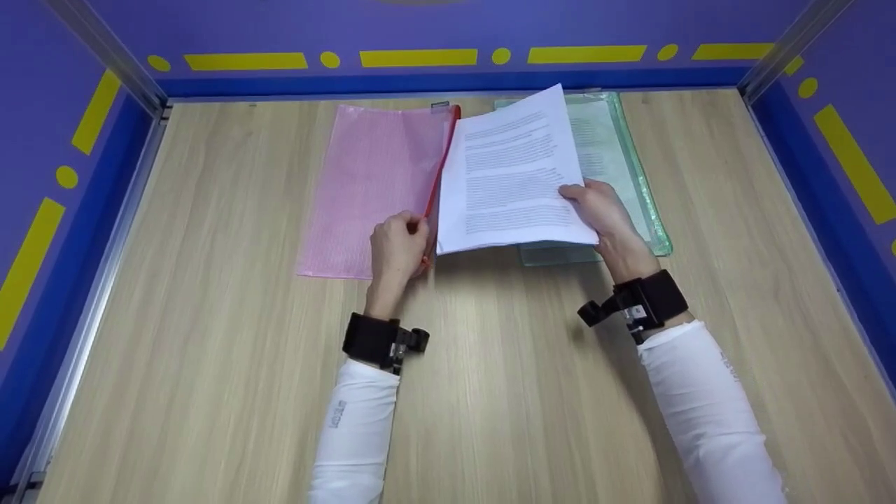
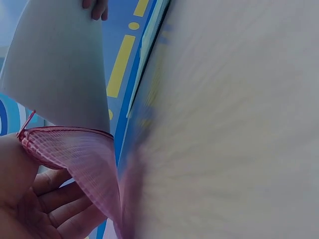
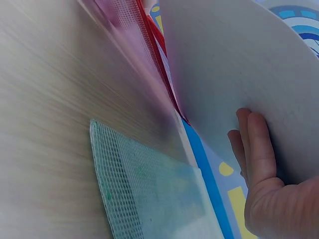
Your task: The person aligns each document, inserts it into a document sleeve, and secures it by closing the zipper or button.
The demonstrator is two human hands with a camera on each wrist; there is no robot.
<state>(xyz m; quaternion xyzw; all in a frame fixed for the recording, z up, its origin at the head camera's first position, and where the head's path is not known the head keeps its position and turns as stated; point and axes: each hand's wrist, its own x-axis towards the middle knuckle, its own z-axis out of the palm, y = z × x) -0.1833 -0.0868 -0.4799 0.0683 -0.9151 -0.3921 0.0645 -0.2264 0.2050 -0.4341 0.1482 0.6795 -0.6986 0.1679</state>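
Observation:
A pink mesh zipper pouch (image 1: 371,182) lies left of centre, its red zipper edge (image 1: 442,168) facing right. My left hand (image 1: 400,245) pinches the near end of that edge and lifts it; in the left wrist view the pouch mouth (image 2: 75,131) gapes. With the thumb on top and fingers beneath, my right hand (image 1: 610,213) grips printed white paper (image 1: 518,182) by its right side. The paper is tilted, its left edge right at the pouch mouth. Seen from the right wrist, my fingers (image 3: 261,147) lie flat along the paper's underside.
A green mesh pouch (image 1: 640,182) with printed paper inside lies to the right, partly covered by the held paper. Blue-purple panels (image 1: 420,28) with yellow marks border the wooden table (image 1: 504,364) at the back and sides.

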